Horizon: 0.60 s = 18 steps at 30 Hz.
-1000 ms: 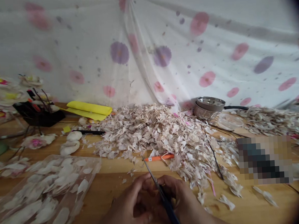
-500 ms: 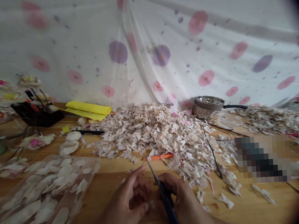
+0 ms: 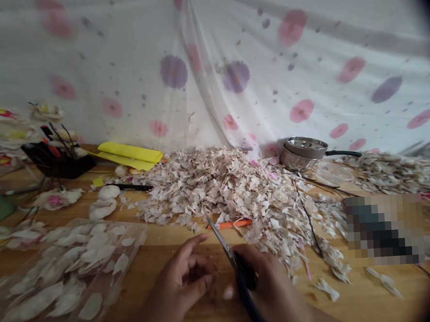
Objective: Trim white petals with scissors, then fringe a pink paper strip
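My right hand (image 3: 272, 288) grips dark-handled scissors (image 3: 233, 262), blades pointing up and away toward the scrap pile. My left hand (image 3: 182, 282) is beside it, fingers curled with the index finger stretched out; a small pale scrap (image 3: 228, 292) shows between the two hands, blurred. A large heap of pale petal-like cuttings (image 3: 231, 186) covers the wooden table (image 3: 163, 261) just beyond my hands. An orange-handled tool (image 3: 229, 224) lies at the heap's near edge.
A clear plastic tray (image 3: 66, 267) of white petal shapes lies at the left. Yellow folded sheet (image 3: 129, 154), black holder with stems (image 3: 58, 161), metal pan (image 3: 304, 153) and a second scrap heap (image 3: 390, 172) lie behind. A flowered cloth hangs at the back.
My hands have drawn slightly apart; the left index finger has stretched out. The scissors have shifted a little right and a pale scrap shows between the hands.
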Available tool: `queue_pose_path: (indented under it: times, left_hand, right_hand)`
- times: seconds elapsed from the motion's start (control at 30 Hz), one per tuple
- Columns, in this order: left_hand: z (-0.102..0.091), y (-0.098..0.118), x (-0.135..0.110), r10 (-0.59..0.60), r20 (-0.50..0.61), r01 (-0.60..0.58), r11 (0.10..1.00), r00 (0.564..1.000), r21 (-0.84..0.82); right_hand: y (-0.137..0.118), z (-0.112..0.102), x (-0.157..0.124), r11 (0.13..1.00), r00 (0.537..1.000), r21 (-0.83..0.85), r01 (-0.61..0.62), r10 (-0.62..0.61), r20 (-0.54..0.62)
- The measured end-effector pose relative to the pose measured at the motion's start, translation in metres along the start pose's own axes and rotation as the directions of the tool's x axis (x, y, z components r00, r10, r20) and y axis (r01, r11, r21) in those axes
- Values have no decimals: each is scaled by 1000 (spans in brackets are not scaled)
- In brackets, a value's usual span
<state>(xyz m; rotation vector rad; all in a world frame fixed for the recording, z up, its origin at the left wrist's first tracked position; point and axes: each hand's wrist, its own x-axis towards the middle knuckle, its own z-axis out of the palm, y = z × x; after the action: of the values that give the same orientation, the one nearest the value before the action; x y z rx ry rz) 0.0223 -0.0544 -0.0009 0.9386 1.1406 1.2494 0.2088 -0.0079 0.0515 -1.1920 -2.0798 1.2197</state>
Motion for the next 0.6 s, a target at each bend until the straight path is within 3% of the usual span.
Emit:
queue_pose_path:
  times: [0.13,0.33,0.6]
  left_hand:
    - [0,18,2,41,-111,-38,999,993,24]
    - [-1,36,0,19,-199,-30,998,980,-52]
    - [-4,32,-1,45,-169,-63,993,985,-104]
  right_hand:
    - [-8,-13,0,979,996,-205,9,10,93]
    - [-10,-13,-1,940,981,-300,159,-116,156]
    - [-12,-11,0,936,978,-328,127,-63,200]
